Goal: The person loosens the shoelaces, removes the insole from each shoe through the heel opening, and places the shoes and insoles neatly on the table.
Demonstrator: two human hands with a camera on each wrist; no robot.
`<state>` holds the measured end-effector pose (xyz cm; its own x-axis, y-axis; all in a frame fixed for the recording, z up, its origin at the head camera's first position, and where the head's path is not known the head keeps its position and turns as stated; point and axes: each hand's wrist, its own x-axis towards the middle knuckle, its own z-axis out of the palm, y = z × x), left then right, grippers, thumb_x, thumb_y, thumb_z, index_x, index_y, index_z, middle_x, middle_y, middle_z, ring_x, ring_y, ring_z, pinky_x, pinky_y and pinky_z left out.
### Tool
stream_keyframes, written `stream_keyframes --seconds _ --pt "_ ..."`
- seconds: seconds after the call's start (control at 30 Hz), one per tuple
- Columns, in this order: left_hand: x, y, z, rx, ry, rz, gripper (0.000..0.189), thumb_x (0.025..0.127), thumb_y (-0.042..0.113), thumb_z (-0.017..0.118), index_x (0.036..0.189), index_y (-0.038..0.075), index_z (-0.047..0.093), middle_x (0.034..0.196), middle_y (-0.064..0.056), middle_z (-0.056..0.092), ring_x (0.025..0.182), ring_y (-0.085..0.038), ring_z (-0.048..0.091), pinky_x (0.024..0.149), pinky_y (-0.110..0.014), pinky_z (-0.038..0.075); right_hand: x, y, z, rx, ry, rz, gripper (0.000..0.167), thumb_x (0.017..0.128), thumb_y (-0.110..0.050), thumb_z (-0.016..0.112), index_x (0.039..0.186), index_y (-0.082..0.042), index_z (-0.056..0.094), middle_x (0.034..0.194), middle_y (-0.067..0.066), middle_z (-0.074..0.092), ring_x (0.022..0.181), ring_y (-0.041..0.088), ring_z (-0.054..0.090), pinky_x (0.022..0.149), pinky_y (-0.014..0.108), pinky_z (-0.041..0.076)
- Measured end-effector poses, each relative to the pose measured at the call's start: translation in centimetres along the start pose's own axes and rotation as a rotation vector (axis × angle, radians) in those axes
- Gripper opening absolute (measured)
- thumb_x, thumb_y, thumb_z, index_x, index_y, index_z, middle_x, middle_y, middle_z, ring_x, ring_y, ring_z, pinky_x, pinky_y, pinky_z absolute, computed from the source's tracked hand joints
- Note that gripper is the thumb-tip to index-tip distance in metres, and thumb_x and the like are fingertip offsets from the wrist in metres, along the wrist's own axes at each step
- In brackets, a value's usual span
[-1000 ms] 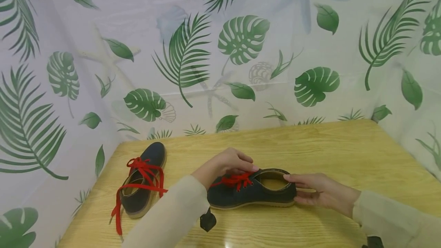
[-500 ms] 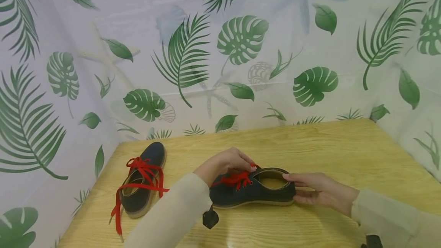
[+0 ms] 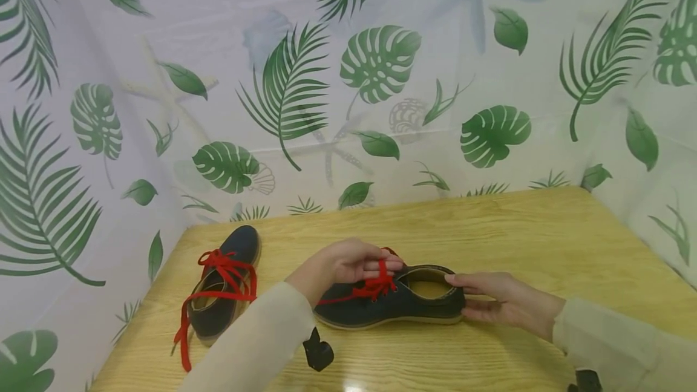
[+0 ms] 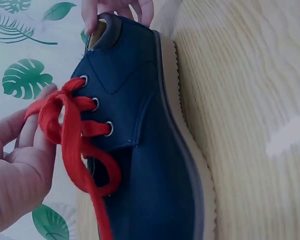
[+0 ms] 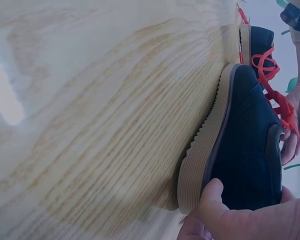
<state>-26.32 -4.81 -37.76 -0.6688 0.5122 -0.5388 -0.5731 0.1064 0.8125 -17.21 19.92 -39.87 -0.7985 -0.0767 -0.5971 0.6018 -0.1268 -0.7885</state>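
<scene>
A dark blue shoe (image 3: pixel 381 307) lies on the table, toe to the left, its red lace (image 3: pixel 376 286) tied in a bow at the eyelets. My left hand (image 3: pixel 354 262) is at the bow with its fingers fairly straight. In the left wrist view part of the red lace (image 4: pixel 57 117) lies against those fingers. My right hand (image 3: pixel 503 301) grips the heel of this shoe between thumb and fingers; the right wrist view shows the thumb on the heel (image 5: pixel 240 185). My left hand and forearm partly hide the toe.
A matching shoe (image 3: pixel 245 247) stands at the left of the wooden table (image 3: pixel 517 228), its long red lace (image 3: pixel 185 331) trailing over the side onto the tabletop. Behind the table hangs a white leaf-patterned cloth (image 3: pixel 305 198).
My left hand has turned and shifted slightly left, its palm side now showing with a loop of lace across the fingers. The right hand stays on the heel.
</scene>
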Motion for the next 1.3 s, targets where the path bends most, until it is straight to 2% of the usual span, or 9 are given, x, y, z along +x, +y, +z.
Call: stream_keyframes --seconds 0.17,0.47,0.67,0.7,0.73,0.93,0.97,1.2,1.3 --pt "0.0 -0.3 -0.2 -0.211 0.072 0.082 0.034 0.100 0.011 0.046 0.132 0.001 0.052 0.130 -0.018 0.055 0.121 -0.026 0.053 0.100 -0.035 0.044 0.2 0.0 -0.1 -0.007 -0.002 0.005 0.038 0.083 -0.024 0.075 0.111 -0.003 0.059 0.139 0.029 0.025 0.111 0.033 0.043 0.083 0.031 0.055" --pt "-0.7 -0.3 -1.1 -0.489 0.175 0.262 0.037 0.100 0.015 0.047 0.133 -0.003 0.050 0.125 -0.018 0.059 0.117 -0.025 0.056 0.096 -0.033 0.046 0.3 0.0 -0.1 -0.019 -0.003 0.005 0.025 0.083 -0.024 0.075 0.100 -0.008 0.065 0.140 0.030 0.025 0.111 0.034 0.044 0.083 0.031 0.055" --pt "-1.3 0.2 -2.9 -0.658 0.241 0.331 0.034 0.098 0.013 0.050 0.128 -0.003 0.053 0.104 -0.011 0.071 0.110 -0.020 0.062 0.096 -0.031 0.048 0.4 0.1 -0.1 -0.019 -0.010 0.006 0.028 0.083 -0.023 0.074 0.103 -0.006 0.064 0.141 0.031 0.023 0.110 0.033 0.044 0.083 0.031 0.055" --pt "-1.5 0.3 -3.2 -0.674 0.241 0.341 0.033 0.098 0.013 0.051 0.127 -0.002 0.054 0.106 -0.011 0.070 0.110 -0.019 0.062 0.095 -0.030 0.048 0.4 0.1 -0.2 -0.019 -0.011 0.006 0.028 0.083 -0.023 0.074 0.103 -0.006 0.064 0.142 0.031 0.023 0.110 0.033 0.044 0.083 0.031 0.055" --pt "-0.8 0.1 -4.4 -0.704 0.193 0.364 0.032 0.096 0.013 0.055 0.123 -0.003 0.057 0.106 -0.013 0.070 0.108 -0.020 0.064 0.093 -0.031 0.050 0.4 0.1 -0.2 -0.018 -0.012 0.007 0.028 0.084 -0.023 0.074 0.104 -0.006 0.064 0.142 0.031 0.022 0.110 0.033 0.044 0.083 0.031 0.055" --pt "-2.3 0.7 -6.4 -0.751 0.194 0.394 0.024 0.097 0.014 0.053 0.116 0.002 0.062 0.096 -0.010 0.073 0.096 -0.018 0.069 0.092 -0.030 0.050 0.4 0.0 -0.2 -0.021 -0.017 0.009 0.039 0.084 -0.024 0.074 0.113 -0.003 0.058 0.142 0.031 0.022 0.110 0.032 0.045 0.083 0.031 0.055" --pt "-3.5 1.2 -5.9 -0.733 0.236 0.383 0.024 0.099 0.014 0.048 0.117 0.003 0.060 0.095 -0.009 0.073 0.096 -0.016 0.069 0.094 -0.029 0.048 0.4 0.0 -0.2 -0.023 -0.017 0.009 0.041 0.084 -0.024 0.073 0.115 -0.002 0.057 0.142 0.031 0.022 0.110 0.032 0.045 0.083 0.031 0.055" --pt "-6.3 2.2 -8.5 -0.801 0.197 0.408 0.029 0.099 0.016 0.046 0.089 0.004 0.070 0.085 -0.008 0.073 0.082 -0.015 0.071 0.089 -0.027 0.051 0.5 0.1 -0.2 -0.032 -0.017 0.004 0.042 0.084 -0.024 0.073 0.115 -0.002 0.057 0.142 0.031 0.023 0.108 0.031 0.047 0.082 0.030 0.055" --pt "-7.2 2.4 -9.7 -0.825 0.218 0.432 0.026 0.099 0.018 0.047 0.099 0.003 0.068 0.087 -0.008 0.073 0.084 -0.015 0.071 0.094 -0.027 0.048 0.6 0.1 -0.2 -0.039 -0.019 0.002 0.039 0.084 -0.024 0.073 0.114 -0.003 0.059 0.142 0.031 0.024 0.108 0.030 0.048 0.082 0.031 0.055"
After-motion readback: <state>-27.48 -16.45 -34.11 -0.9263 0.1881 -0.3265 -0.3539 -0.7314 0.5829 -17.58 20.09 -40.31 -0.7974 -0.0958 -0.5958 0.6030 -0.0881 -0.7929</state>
